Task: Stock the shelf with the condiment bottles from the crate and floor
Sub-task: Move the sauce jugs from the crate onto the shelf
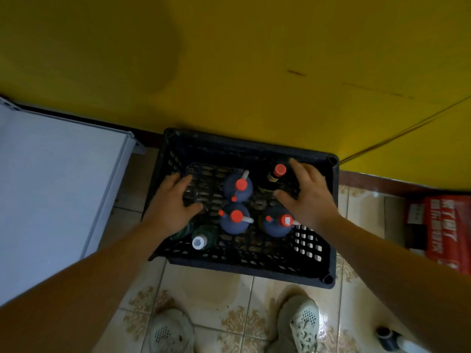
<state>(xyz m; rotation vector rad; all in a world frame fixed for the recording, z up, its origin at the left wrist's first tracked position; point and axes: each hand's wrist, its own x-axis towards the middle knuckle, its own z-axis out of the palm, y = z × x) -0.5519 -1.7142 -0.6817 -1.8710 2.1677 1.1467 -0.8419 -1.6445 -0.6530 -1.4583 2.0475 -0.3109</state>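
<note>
Your left hand and right hand both reach down into the black crate, fingers spread apart, gripping nothing. The crate sits on the tiled floor against the yellow wall. Inside stand three blue jugs with red caps: one at centre back, one at centre front, one front right just under your right wrist. A dark bottle with a red cap stands between your right thumb and fingers; whether they touch it, cannot tell. A green bottle with a white cap stands front left. The white shelf is at left. Another bottle lies on the floor at bottom right.
</note>
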